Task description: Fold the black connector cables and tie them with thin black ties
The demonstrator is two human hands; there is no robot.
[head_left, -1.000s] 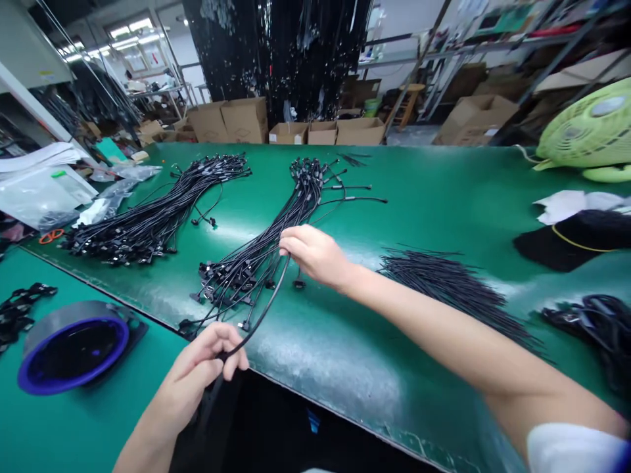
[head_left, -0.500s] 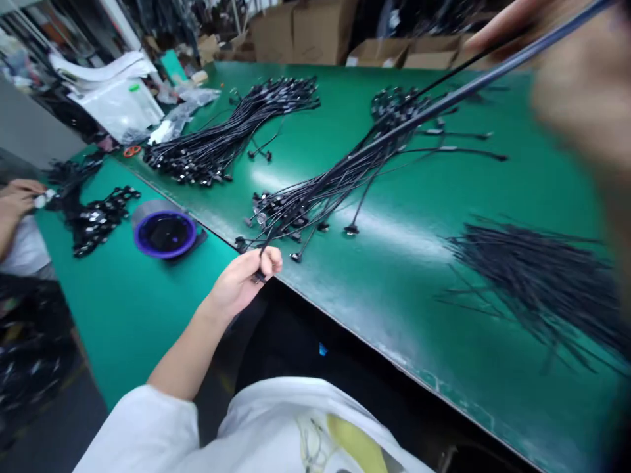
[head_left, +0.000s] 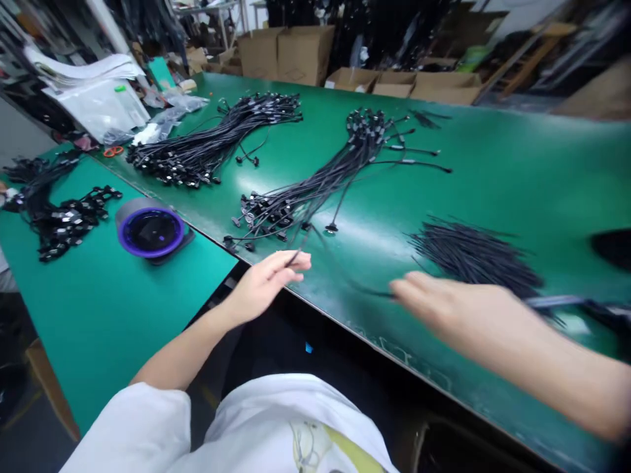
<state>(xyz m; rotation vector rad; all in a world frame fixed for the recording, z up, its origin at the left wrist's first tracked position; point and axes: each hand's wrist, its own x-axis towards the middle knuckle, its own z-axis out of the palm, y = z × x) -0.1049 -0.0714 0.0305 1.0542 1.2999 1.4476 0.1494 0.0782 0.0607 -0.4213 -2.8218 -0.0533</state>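
Note:
My left hand [head_left: 269, 282] is at the front edge of the green table, a thin black cable [head_left: 357, 286] pinched between its thumb and fingers. The cable bows up and then across to my right hand [head_left: 436, 299], whose blurred fingers are closed around its other part. Just beyond my left hand lies a bunch of black cables [head_left: 325, 174] with small round connector ends. Behind my right hand is a pile of thin black tubes or strips [head_left: 470, 253], partly covered by the forearm.
Another bundle of cables [head_left: 217, 141] lies farther back left. On the lower side table are a purple-rimmed round dish [head_left: 152, 233] and more black cables [head_left: 64, 223]. Orange-handled scissors [head_left: 113, 151] lie beside a white plastic box [head_left: 96, 108]. Cardboard boxes [head_left: 305, 52] stand behind the table.
My right hand has swept down from the upper right to the table's front, and the cable, earlier stretched taut, now hangs slack. My left hand has shifted slightly right.

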